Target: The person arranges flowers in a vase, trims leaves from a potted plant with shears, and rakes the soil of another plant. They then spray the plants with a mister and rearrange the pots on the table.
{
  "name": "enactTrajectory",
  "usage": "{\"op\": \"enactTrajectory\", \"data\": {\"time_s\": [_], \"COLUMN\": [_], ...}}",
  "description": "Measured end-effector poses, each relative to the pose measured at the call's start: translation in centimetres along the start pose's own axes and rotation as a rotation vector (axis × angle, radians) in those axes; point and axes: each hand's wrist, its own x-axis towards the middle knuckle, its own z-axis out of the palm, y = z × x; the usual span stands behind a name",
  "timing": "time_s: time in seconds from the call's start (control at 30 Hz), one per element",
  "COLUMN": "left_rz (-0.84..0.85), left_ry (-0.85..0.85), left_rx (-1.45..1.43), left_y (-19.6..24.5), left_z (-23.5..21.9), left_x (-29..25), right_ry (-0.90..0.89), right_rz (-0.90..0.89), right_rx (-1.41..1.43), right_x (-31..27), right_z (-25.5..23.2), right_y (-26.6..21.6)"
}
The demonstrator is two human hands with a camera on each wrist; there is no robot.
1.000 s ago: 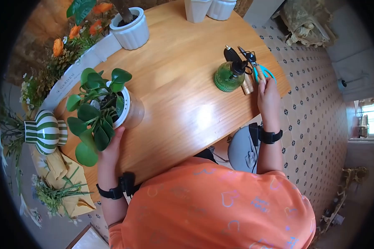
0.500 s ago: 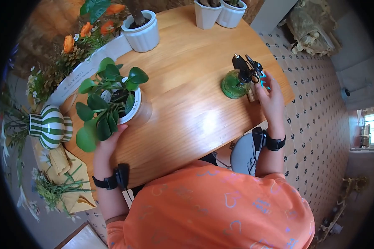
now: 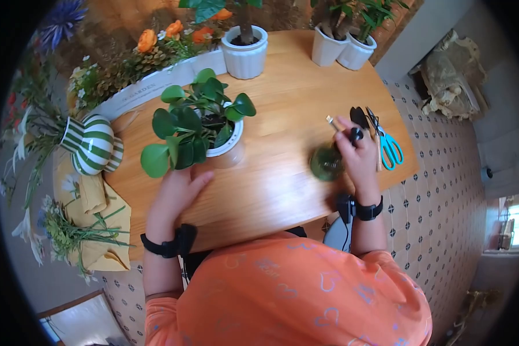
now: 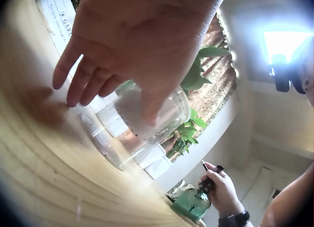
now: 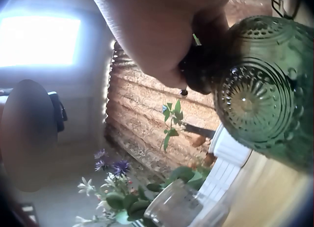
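Observation:
A leafy green plant (image 3: 181, 124) grows in a clear plastic pot (image 3: 232, 154) with a white perforated inner rim. My left hand (image 3: 181, 193) is at the near side of this pot, below the leaves, its thumb spread away. In the left wrist view the fingers (image 4: 91, 84) are extended, and the see-through pot (image 4: 122, 156) stands behind the hand. My right hand (image 3: 358, 161) grips the black pump top of a green glass spray bottle (image 3: 325, 162). The right wrist view shows the bottle's embossed glass (image 5: 265, 99) close up, with fingers curled round its neck.
Turquoise-handled scissors (image 3: 391, 153) and a black-headed tool (image 3: 358, 117) lie right of the bottle. White pots (image 3: 245, 60) stand along the back. A white planter box (image 3: 155, 86) and a green-striped vase (image 3: 92, 144) are at left. Cut stems lie on yellow paper (image 3: 118, 254).
My right hand has moved from the scissors to the spray bottle and taken hold of its top. My left thumb has come away from the pot. The head view has shifted.

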Motion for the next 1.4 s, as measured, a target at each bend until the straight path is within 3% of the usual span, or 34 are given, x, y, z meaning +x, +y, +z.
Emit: {"op": "enactTrajectory", "data": {"time_s": [0.03, 0.07, 0.13, 0.2, 0.3, 0.37, 0.47, 0.53, 0.57, 0.67, 0.87, 0.97, 1.1, 1.4], "left_rz": [-0.172, -0.189, -0.071, 0.184, 0.426, 0.284, 0.294, 0.378, 0.275, 0.247, 0.280, 0.311, 0.282, 0.173], "left_ry": [-0.236, -0.219, -0.459, -0.388, -0.224, -0.207, -0.069, -0.034, -0.185, -0.216, -0.226, -0.168, -0.170, -0.181], "left_rx": [0.159, 0.159, 0.174, -0.046, -0.208, -0.356, -0.476, -0.560, -0.695, -0.897, -0.796, -0.904, -0.845, -0.904], "left_y": [1.5, 2.3, 3.6, 5.0, 8.2, 9.8, 9.4, 8.9, 8.3, 7.6, 8.5, 8.7, 8.6, 7.9], "left_z": [-1.3, -1.5, -1.7, -1.2, 0.4, 1.2, 1.5, 1.4, 1.3, 2.6, 2.7, 2.9, 2.6, 2.4], "left_x": [-0.5, -0.7, -1.3, -1.4, 0.2, 1.3, 2.4, 2.4, 2.5, 2.6, 2.8, 3.3, 3.3, 2.7], "right_ry": [-0.073, -0.165, -0.344, -0.391, -0.353, -0.334, -0.446, -0.773, -0.775, -0.767, -0.643, -0.436, -0.431, -0.561], "right_rz": [-0.018, -0.021, -0.184, -0.277, -0.143, -0.055, -0.131, -0.138, -0.144, -0.120, -0.183, -0.044, -0.150, -0.126], "right_rx": [0.143, 0.258, 0.305, 0.411, 0.654, 0.789, 0.859, 0.898, 0.855, 0.766, 0.899, 0.835, 0.717, 0.588], "right_x": [-0.4, -0.9, -1.0, -0.7, -0.3, 0.2, 1.5, 2.6, 3.0, 3.3, 3.0, 2.7, 3.0, 3.8], "right_z": [0.7, 1.7, 3.1, 4.4, 5.7, 6.2, 6.5, 6.0, 6.3, 6.8, 8.0, 7.8, 8.1, 9.1], "right_y": [-0.4, -0.3, -2.3, -5.3, -9.9, -12.2, -13.7, -13.3, -13.3, -12.4, -10.6, -13.1, -12.1, -12.9]}}
